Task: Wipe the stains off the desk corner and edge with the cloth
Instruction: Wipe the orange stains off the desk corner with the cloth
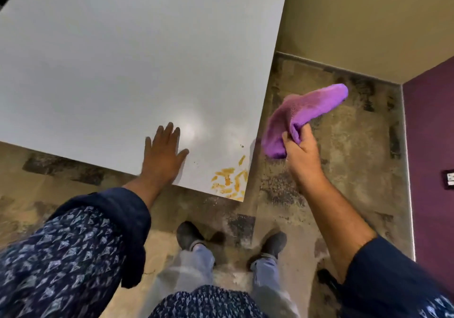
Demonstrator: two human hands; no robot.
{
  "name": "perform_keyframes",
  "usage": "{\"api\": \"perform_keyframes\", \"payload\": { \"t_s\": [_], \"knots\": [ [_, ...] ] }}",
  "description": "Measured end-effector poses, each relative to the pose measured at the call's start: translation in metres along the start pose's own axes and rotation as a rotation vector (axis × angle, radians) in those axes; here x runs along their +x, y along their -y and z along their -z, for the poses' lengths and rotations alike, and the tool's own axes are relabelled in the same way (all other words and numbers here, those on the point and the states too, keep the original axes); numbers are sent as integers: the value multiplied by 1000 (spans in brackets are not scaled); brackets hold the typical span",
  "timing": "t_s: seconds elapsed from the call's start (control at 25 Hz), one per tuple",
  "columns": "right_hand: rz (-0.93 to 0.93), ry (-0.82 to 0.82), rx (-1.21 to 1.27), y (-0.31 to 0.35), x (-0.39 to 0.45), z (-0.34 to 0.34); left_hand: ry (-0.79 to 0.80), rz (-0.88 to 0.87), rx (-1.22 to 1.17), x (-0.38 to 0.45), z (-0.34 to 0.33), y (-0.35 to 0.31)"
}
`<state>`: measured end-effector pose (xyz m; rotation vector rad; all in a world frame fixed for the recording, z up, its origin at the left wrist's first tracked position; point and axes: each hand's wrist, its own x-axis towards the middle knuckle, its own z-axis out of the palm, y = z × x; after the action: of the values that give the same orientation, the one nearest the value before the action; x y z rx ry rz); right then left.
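Note:
A white desk (118, 72) fills the upper left. Orange stains (229, 182) are smeared on its near right corner, with a few small specks beside them. My left hand (163, 154) lies flat on the desk near the front edge, fingers apart, left of the stains. My right hand (301, 152) is raised in the air to the right of the desk's right edge, closed around a purple cloth (304, 115). The cloth hangs bunched, one end sticking up and right. It does not touch the desk.
A mottled beige and dark floor (344, 146) lies around the desk. A beige wall (368, 18) stands at the back right and a purple wall (432, 146) with a socket (450, 179) on the right. My two shoes (228, 241) stand just below the corner.

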<state>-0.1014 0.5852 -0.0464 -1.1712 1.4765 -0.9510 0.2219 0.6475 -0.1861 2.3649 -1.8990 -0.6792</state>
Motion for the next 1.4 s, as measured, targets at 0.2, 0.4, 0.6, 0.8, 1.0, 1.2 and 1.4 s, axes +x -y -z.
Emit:
{"api": "perform_keyframes", "payload": {
  "t_s": [0.2, 0.4, 0.6, 0.8, 1.0, 1.2, 1.4],
  "knots": [
    [230, 422, -773, -62, 26, -49, -126, -85, 106, 0, -14, 13],
    [203, 629, -1161, -105, 27, -82, -134, -164, 69, 1, -12, 20],
    [238, 612, -1081, -121, 25, -75, -186, -316, 71, -2, -12, 28],
    [353, 623, -1014, -130, 12, -61, -299, -259, 14, -8, -17, 24],
    [426, 650, -966, -150, -28, -40, -355, -240, 1, -7, -23, 27],
    [526, 664, -1087, -167, -82, -37, -363, -247, 0, -3, -20, 28],
    [469, 543, -1176, -166, -88, -73, -391, -246, -30, -6, -21, 27]
  ]
}}
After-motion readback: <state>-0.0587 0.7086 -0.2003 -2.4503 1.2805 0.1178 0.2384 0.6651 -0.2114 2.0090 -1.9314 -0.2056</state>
